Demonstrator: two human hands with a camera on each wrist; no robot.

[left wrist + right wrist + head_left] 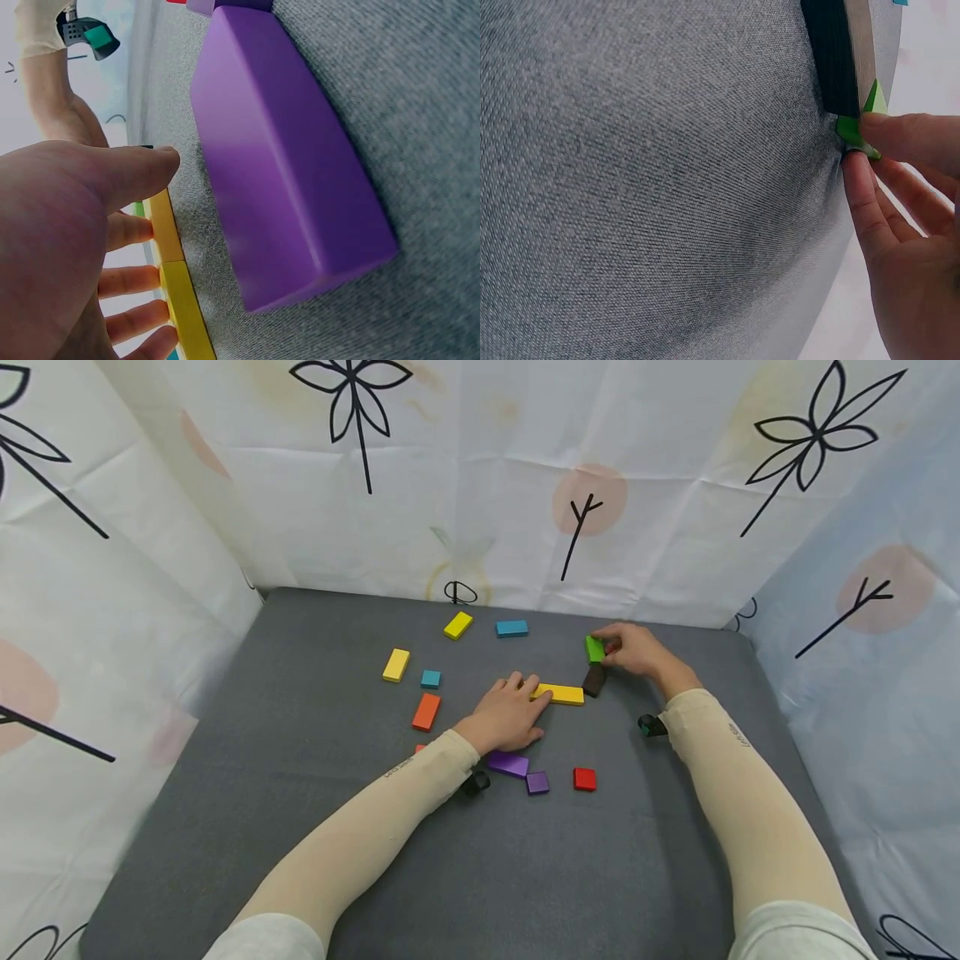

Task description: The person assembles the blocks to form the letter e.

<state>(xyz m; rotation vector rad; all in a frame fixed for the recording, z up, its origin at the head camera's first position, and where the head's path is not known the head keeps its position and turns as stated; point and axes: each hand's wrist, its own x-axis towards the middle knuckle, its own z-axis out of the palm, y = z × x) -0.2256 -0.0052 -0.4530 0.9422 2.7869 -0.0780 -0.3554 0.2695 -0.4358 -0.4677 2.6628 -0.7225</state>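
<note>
Two hands among blocks on a grey table.

At left lie one yellow block, one orange block, an orange piece mostly hidden by the left sleeve, and one teal block; another yellow block and one blue block lie beyond. The left hand reaches forward palm-down, fingers extended, gripping nothing, fingertips touching two yellow bars set end to end; two purple blocks lie nearer me, then one red block. One brown block stands beside the bars' right end; at its far end the right hand pinches one green block.
</note>
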